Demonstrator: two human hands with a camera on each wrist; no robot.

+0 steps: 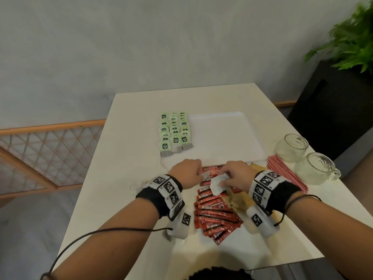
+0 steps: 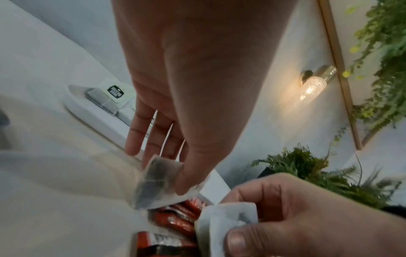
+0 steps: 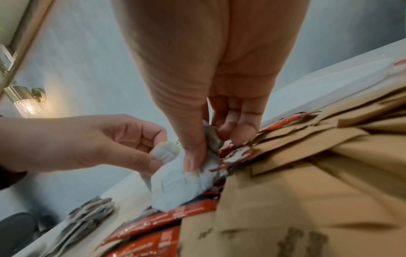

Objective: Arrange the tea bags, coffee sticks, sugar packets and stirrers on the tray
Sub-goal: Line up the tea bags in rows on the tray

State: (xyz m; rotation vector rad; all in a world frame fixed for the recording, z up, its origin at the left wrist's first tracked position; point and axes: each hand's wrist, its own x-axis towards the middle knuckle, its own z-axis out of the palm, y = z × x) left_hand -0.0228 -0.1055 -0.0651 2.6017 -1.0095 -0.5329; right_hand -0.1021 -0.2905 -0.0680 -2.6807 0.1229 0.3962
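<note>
Head view: low in frame the coffee sticks [image 1: 217, 216] fan across the bench [image 1: 125, 178]; above them the left hand [image 1: 186, 172] and right hand [image 1: 235, 175] each pinch a tea bag [image 1: 217, 183]. Left-wrist view: that hand's bag is thin, translucent paper. Best pinched lightly and laid onto the tray [image 1: 222, 134] beside the tea rows [image 1: 175, 133] at upper left.
</note>
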